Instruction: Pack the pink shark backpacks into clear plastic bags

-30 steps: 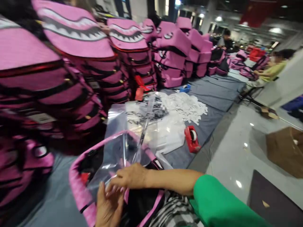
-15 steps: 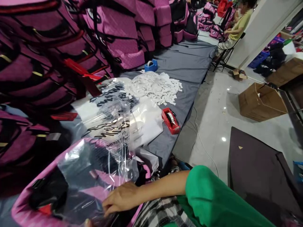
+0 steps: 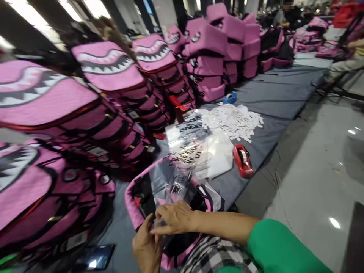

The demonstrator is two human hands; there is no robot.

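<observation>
My right hand (image 3: pixel 176 217) is closed on the lower edge of a clear plastic bag (image 3: pixel 163 185) printed with black lettering. My left hand (image 3: pixel 146 242) meets it there, its fingers pinched on the same plastic. Beneath the plastic lies a pink and black backpack (image 3: pixel 131 206), at the near edge of the table; its inside shows black lining and a bit of red. More printed clear bags (image 3: pixel 214 151) lie flat just beyond it. The exact folds between my fingers are partly hidden.
Stacked pink backpacks with shark-tooth flaps (image 3: pixel 109 66) line the left side. Small white slips (image 3: pixel 236 119) are heaped ahead, near a red tape dispenser (image 3: pixel 243 161) and a blue tape dispenser (image 3: pixel 229 98). A phone (image 3: pixel 96 257) lies at the lower left. People sit farther back.
The view has swung left, so things sit farther right. My left hand has come fully into view and joined my right hand at the plastic bag's edge.
</observation>
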